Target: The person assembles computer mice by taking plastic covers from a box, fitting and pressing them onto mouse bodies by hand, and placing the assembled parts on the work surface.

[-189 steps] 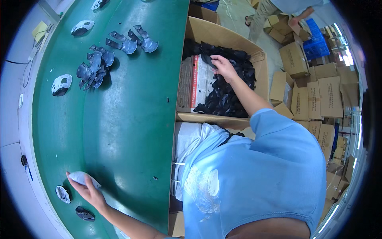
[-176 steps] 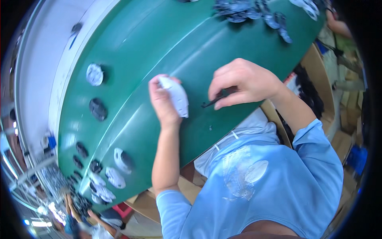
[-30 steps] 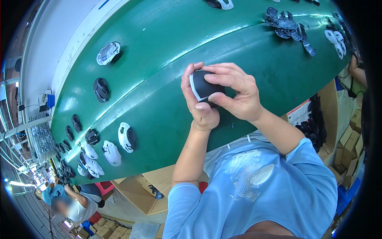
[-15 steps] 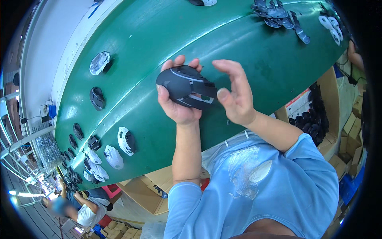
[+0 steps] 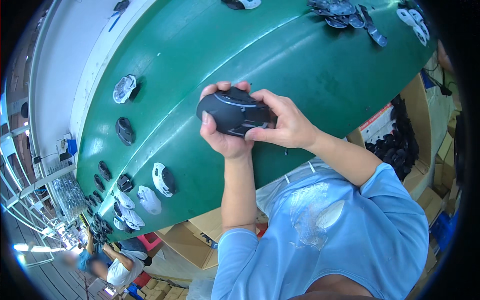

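Note:
A black computer mouse shell [image 5: 225, 111] with a pale curved strip along its side is held above the green table. My left hand [image 5: 223, 141] wraps round its rounded end, thumb on the near side and fingertips over the far side. With thumb and fingers, my right hand [image 5: 287, 120] grips the other end, covering part of the slotted front. To the left on the table lie a white-lined shell [image 5: 125, 89] and a black shell [image 5: 124, 131]. Nearer are a white-and-black shell [image 5: 163, 179] and a white shell [image 5: 149, 200].
Dark shell parts [image 5: 340, 12] and white oval pieces [image 5: 414, 25] lie at the far right. A carton of black parts [image 5: 395, 145] stands by my right arm, an open carton [image 5: 187, 245] below the near edge. Other people [image 5: 117, 265] are at the lower left.
My right hand has moved left and closed on the front end of the mouse shell, where before it was apart with fingers spread. My left hand keeps its hold.

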